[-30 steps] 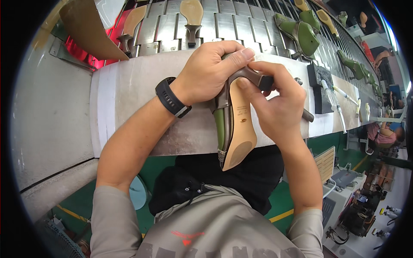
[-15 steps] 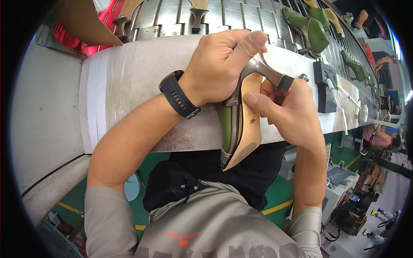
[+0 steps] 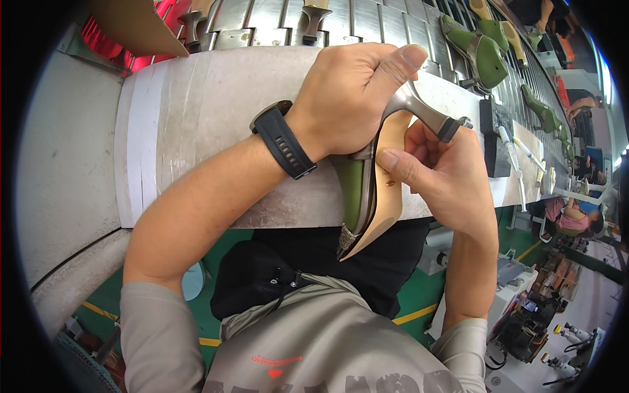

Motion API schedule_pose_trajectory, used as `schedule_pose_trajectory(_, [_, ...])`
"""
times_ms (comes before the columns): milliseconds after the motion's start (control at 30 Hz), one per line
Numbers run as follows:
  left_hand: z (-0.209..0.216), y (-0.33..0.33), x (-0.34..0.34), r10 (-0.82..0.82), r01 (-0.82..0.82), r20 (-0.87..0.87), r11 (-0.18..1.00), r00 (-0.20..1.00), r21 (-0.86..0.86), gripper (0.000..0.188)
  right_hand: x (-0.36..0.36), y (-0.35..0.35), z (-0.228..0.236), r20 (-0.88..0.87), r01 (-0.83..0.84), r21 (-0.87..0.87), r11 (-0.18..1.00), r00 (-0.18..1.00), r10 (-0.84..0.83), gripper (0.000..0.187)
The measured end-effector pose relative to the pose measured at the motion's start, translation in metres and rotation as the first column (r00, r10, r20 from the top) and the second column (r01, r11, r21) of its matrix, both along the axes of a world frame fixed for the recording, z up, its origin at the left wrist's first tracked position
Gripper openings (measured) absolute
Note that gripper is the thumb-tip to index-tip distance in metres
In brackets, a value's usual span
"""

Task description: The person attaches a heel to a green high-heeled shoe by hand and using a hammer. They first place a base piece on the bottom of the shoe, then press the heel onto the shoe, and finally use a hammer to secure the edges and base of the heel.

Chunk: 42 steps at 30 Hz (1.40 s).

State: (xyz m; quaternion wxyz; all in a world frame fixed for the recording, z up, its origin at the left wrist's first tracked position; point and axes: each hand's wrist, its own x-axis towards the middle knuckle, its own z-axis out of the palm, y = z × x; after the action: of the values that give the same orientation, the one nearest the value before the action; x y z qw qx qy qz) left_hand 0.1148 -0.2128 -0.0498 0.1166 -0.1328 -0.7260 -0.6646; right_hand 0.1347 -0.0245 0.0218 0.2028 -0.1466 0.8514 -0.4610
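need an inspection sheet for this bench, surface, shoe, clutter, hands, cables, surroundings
surface: pale worktop, scuffed along its near edge
job's things: heeled shoe, tan sole facing up and right, green last inside
clutter: black block with white syringes beside it, at right
grippers: left hand wrapped around the shoe's rear; right hand, thumb on the sole
cables: dark cable at lower right, route unclear
surroundings: metal conveyor beyond the worktop, bearing more shoes; green floor; seated person at far right

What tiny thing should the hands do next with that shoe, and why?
Maybe the right hand should slide its thumb along the tan sole toward the toe: the thumb rests on the sole, and the left hand holds the shoe near its heel.
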Motion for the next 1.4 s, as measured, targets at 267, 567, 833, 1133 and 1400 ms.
schedule_pose_trajectory(267, [-0.006, 0.001, -0.004, -0.013, 0.015, -0.013, 0.988, 1.0, 0.154, 0.07, -0.013, 0.005, -0.02, -0.029, -0.03, -0.082, 0.996, 0.999, 0.028, 0.038])
schedule_pose_trajectory(567, [-0.011, 0.004, 0.002, 0.001, 0.005, -0.034, 0.985, 0.999, 0.172, 0.073, -0.023, 0.011, -0.032, 0.179, -0.069, -0.303, 0.95, 0.976, 0.128, 0.051])
schedule_pose_trajectory(833, [-0.008, 0.003, 0.0, 0.11, -0.116, -0.174, 0.993, 0.979, -0.025, 0.076, -0.014, 0.005, -0.033, 0.151, 0.0, -0.326, 0.945, 0.987, 0.052, 0.044])
schedule_pose_trajectory(1133, [-0.008, 0.008, -0.001, 0.084, -0.085, -0.078, 0.996, 0.993, -0.01, 0.078, 0.002, -0.006, -0.036, 0.104, 0.135, -0.307, 0.942, 0.989, -0.108, 0.029])
schedule_pose_trajectory(1400, [-0.008, 0.01, 0.002, 0.088, -0.087, -0.052, 0.996, 0.995, 0.021, 0.078, 0.005, 0.001, -0.036, 0.193, 0.116, -0.25, 0.961, 0.979, -0.068, 0.038])
